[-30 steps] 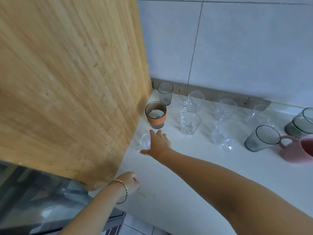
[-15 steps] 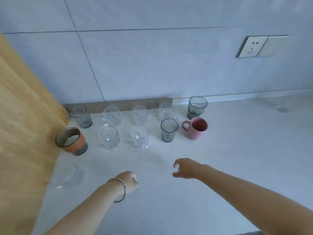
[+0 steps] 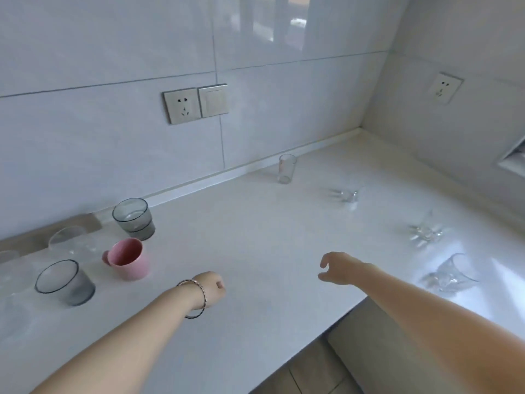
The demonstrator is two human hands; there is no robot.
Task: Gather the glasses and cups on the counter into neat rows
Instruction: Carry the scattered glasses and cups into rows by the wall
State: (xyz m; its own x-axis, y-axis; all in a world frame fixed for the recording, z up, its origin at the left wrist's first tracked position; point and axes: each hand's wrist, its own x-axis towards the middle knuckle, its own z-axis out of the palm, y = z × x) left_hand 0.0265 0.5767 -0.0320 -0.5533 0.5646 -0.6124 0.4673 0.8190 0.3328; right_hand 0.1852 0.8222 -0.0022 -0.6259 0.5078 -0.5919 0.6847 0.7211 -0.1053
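Observation:
On the white counter (image 3: 255,251) at the left stand a pink mug (image 3: 129,263), two grey tumblers (image 3: 135,218) (image 3: 65,282) and blurred clear glasses (image 3: 68,243). Scattered to the right are a tall clear glass (image 3: 286,168) by the wall, a small clear glass (image 3: 345,195), a faceted clear glass (image 3: 424,233) and a clear glass (image 3: 450,275) lying on its side. My left hand (image 3: 210,288), with a bracelet on the wrist, is curled into a fist above the counter. My right hand (image 3: 339,268) hovers with fingers apart and empty, left of the tipped glass.
A tiled wall with a socket and switch plate (image 3: 196,103) runs behind the counter. A side wall with another socket (image 3: 443,87) closes the right end. The counter's front edge runs diagonally at the lower right, with floor below it.
My view has swung right, away from the wooden board and the rows. My right hand let go of the clear glass at the left and now reaches rightward, empty.

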